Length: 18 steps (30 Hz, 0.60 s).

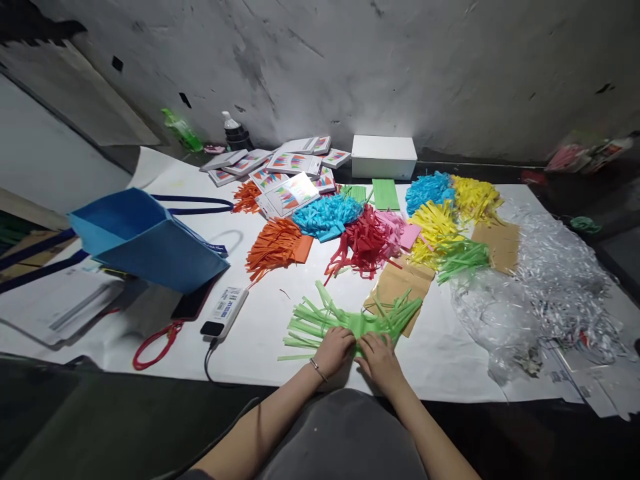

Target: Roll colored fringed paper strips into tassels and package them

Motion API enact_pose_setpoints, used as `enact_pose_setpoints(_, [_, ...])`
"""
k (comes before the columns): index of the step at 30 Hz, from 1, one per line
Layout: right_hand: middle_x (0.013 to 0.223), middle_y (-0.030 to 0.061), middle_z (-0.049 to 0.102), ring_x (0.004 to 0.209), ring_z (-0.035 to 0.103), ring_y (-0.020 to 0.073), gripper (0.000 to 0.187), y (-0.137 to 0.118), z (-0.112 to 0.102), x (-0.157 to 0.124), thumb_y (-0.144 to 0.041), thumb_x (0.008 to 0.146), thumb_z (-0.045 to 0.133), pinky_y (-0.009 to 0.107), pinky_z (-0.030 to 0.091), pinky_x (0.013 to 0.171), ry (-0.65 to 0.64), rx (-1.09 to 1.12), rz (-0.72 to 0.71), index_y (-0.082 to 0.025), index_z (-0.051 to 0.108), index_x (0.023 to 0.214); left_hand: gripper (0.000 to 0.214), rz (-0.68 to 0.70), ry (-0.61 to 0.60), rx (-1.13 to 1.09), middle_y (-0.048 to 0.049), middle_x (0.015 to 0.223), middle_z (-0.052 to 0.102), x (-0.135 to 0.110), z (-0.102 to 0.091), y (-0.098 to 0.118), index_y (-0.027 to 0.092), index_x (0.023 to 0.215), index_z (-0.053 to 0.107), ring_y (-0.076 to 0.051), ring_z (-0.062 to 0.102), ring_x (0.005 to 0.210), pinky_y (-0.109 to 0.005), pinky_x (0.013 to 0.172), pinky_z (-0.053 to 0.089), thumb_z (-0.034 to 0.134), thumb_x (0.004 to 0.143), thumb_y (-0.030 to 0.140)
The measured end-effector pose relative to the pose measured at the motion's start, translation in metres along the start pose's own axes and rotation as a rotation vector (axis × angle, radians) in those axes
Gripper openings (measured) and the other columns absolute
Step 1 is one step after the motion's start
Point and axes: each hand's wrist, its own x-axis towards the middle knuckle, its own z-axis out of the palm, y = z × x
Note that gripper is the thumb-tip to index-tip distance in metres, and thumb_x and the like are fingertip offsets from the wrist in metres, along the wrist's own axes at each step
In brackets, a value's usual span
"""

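A green tissue-paper tassel sheet [361, 323] lies near the front edge of the table, its cut strips fanned out to the left and right. My left hand [336, 349] has its fingers closed on the near edge of the sheet's uncut middle. Beside it, almost touching, my right hand [381, 360] grips the same edge with fingers curled; both thumbs are partly hidden. A piece of brown cardboard [419, 283] lies partly under the sheet's right-hand strips. Bundles of orange [277, 247], blue [327, 215] and red tassels [366, 240] sit just beyond.
Yellow tassels [435, 230] and crumpled clear plastic [493, 317] spread to the right. Printed packs [290, 193] pile at the back near a white box [384, 157]. On the left are a blue bag [150, 243], a power bank [225, 312] with cables and a phone [193, 300].
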Motion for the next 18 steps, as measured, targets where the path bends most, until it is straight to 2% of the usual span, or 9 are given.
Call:
enact_pose_setpoints(2, [0.123, 0.0085, 0.06, 0.12, 0.046, 0.0255, 0.034, 0.007, 0.001, 0.005, -0.036, 0.09, 0.056, 0.049, 0.02, 0.105, 0.028, -0.031, 0.05, -0.024, 0.056, 0.122, 0.016, 0.006, 0.003, -0.007, -0.0058, 0.093, 0.064, 0.0, 0.0, -0.001, 0.018, 0.089, 0.064, -0.021, 0.053, 0.09, -0.035, 0.08, 0.037, 0.049, 0.086, 0.012])
enact_pose_setpoints(4, [0.128, 0.0106, 0.056, 0.123, 0.042, 0.0295, 0.033, 0.027, -0.001, 0.004, -0.037, 0.091, 0.052, 0.055, 0.018, 0.103, 0.104, -0.096, 0.203, -0.025, 0.057, 0.121, 0.018, 0.008, 0.011, -0.017, -0.006, 0.095, 0.064, -0.001, 0.001, -0.002, 0.019, 0.089, 0.065, -0.021, 0.054, 0.091, -0.035, 0.081, 0.037, 0.048, 0.086, 0.011])
enact_pose_setpoints(8, [0.129, 0.0203, 0.051, 0.119, 0.044, 0.0355, 0.035, 0.079, -0.019, -0.021, -0.036, 0.094, 0.04, 0.06, 0.029, 0.092, 0.356, -0.194, 0.564, -0.017, 0.059, 0.116, 0.02, -0.005, 0.031, -0.038, -0.0072, 0.094, 0.065, -0.002, 0.003, -0.003, 0.018, 0.089, 0.065, -0.022, 0.054, 0.09, -0.035, 0.08, 0.038, 0.045, 0.087, 0.013])
enact_pose_setpoints(10, [0.129, 0.0248, 0.048, 0.117, 0.045, 0.0355, 0.037, 0.09, -0.029, -0.033, -0.033, 0.093, 0.038, 0.058, 0.034, 0.089, 0.52, -0.2, 0.672, -0.011, 0.055, 0.118, 0.02, -0.014, 0.036, -0.048, -0.0076, 0.094, 0.065, -0.001, 0.004, -0.004, 0.018, 0.089, 0.064, -0.022, 0.055, 0.09, -0.034, 0.08, 0.039, 0.045, 0.086, 0.012])
enact_pose_setpoints(12, [0.129, 0.0232, 0.048, 0.12, 0.043, 0.0319, 0.037, 0.081, -0.031, -0.033, -0.027, 0.092, 0.041, 0.052, 0.036, 0.092, 0.543, -0.135, 0.529, -0.01, 0.051, 0.123, 0.02, -0.022, 0.038, -0.056, -0.0076, 0.092, 0.065, 0.001, 0.005, -0.004, 0.018, 0.089, 0.064, -0.022, 0.055, 0.09, -0.034, 0.081, 0.039, 0.046, 0.085, 0.011])
enact_pose_setpoints(13, [0.128, 0.0204, 0.049, 0.121, 0.043, 0.0292, 0.037, 0.07, -0.029, -0.029, -0.024, 0.091, 0.043, 0.048, 0.037, 0.095, 0.468, -0.078, 0.366, -0.011, 0.049, 0.125, 0.02, -0.027, 0.038, -0.058, -0.0075, 0.092, 0.065, 0.002, 0.005, -0.004, 0.018, 0.089, 0.064, -0.022, 0.055, 0.09, -0.034, 0.081, 0.04, 0.046, 0.084, 0.011])
enact_pose_setpoints(15, [0.12, 0.014, 0.056, 0.115, 0.047, 0.0248, 0.035, 0.042, -0.019, -0.015, -0.02, 0.087, 0.049, 0.04, 0.038, 0.095, 0.207, 0.026, 0.005, -0.015, 0.052, 0.121, 0.02, -0.04, 0.035, -0.058, -0.0074, 0.089, 0.065, 0.004, 0.003, -0.005, 0.017, 0.088, 0.064, -0.022, 0.055, 0.088, -0.033, 0.08, 0.04, 0.046, 0.084, 0.011])
enact_pose_setpoints(16, [0.114, 0.0103, 0.059, 0.11, 0.05, 0.0227, 0.032, 0.03, -0.012, -0.006, -0.018, 0.085, 0.051, 0.037, 0.038, 0.095, 0.111, 0.043, -0.048, -0.018, 0.056, 0.116, 0.019, -0.05, 0.033, -0.056, -0.0072, 0.087, 0.065, 0.005, 0.002, -0.005, 0.017, 0.087, 0.065, -0.021, 0.056, 0.086, -0.033, 0.079, 0.04, 0.046, 0.085, 0.012])
enact_pose_setpoints(18, [0.099, 0.0059, 0.062, 0.096, 0.053, 0.0201, 0.022, 0.017, -0.002, 0.006, -0.012, 0.082, 0.052, 0.032, 0.04, 0.088, 0.059, 0.034, -0.005, -0.02, 0.061, 0.101, 0.02, -0.076, 0.03, -0.05, -0.0067, 0.084, 0.066, 0.008, 0.001, -0.007, 0.018, 0.086, 0.065, -0.021, 0.057, 0.082, -0.033, 0.077, 0.04, 0.045, 0.086, 0.015])
